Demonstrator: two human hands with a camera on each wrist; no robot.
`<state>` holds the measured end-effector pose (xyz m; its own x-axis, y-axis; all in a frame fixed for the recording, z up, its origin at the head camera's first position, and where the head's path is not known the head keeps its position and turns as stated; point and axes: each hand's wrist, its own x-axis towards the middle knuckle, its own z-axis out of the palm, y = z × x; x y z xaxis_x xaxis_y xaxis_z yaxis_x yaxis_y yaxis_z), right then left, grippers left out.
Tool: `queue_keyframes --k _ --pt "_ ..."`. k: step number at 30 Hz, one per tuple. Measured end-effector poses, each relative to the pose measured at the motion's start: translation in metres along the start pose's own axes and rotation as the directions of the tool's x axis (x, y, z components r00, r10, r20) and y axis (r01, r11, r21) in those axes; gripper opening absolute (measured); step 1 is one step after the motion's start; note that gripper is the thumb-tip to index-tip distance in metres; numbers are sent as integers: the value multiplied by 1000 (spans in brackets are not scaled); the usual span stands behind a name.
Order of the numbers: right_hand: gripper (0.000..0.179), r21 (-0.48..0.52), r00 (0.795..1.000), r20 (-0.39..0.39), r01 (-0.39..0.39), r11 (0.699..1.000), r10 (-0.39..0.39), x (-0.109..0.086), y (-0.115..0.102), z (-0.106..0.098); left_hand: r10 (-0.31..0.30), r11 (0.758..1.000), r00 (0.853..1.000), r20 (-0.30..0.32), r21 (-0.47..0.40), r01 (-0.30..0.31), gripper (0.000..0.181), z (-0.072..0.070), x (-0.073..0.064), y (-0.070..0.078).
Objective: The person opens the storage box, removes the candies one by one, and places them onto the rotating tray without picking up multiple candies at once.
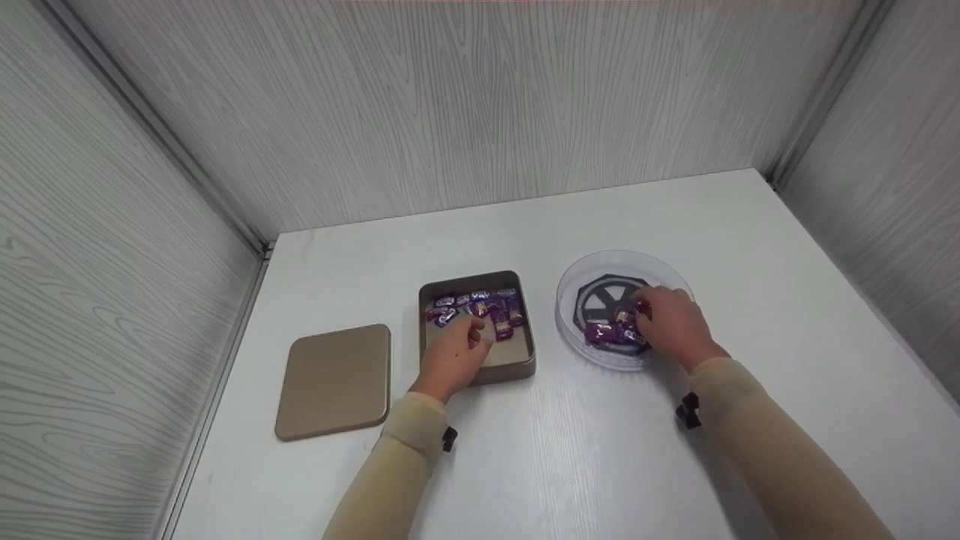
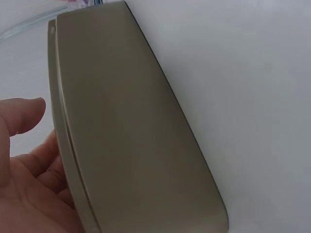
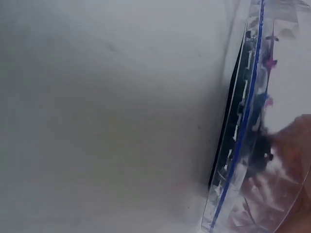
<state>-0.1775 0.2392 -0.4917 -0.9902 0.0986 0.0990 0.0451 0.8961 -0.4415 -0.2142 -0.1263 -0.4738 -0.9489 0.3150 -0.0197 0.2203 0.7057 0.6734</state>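
Observation:
A bronze-coloured square tin point(image 1: 484, 375) holds several purple- and blue-wrapped candies point(image 1: 480, 306), mostly toward its far side. My left hand point(image 1: 454, 356) is over the tin's near left part, thumb and fingers apart with nothing seen between them; the tin's outer wall point(image 2: 126, 126) fills much of the left wrist view. To the right, a round clear plastic container point(image 1: 577, 352) holds more purple-wrapped candies point(image 1: 604, 332). Inside it, my right hand point(image 1: 673, 322) pinches a purple-wrapped candy at the fingertips. The clear wall point(image 3: 238, 126) partly blurs that hand in the right wrist view.
The tin's flat lid point(image 1: 334, 381) lies on the white table point(image 1: 585, 457), left of the tin. Pale wood-grain panels point(image 1: 480, 105) stand behind the table and at both sides. A dark wheel-like pattern point(image 1: 596, 300) shows at the clear container's bottom.

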Motion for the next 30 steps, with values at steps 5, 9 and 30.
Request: queue_keyframes --k 5,9,30 --pt "29 25 999 -50 3 1000 -2 -7 0 -4 28 995 999 33 99 -31 40 5 11 4" --pt "30 50 997 -70 33 998 -30 -12 -8 -7 78 965 994 73 245 -94 48 12 21 10" --pt "21 148 991 -92 107 983 -94 -21 -22 -7 38 907 991 130 411 -89 36 30 45 20"
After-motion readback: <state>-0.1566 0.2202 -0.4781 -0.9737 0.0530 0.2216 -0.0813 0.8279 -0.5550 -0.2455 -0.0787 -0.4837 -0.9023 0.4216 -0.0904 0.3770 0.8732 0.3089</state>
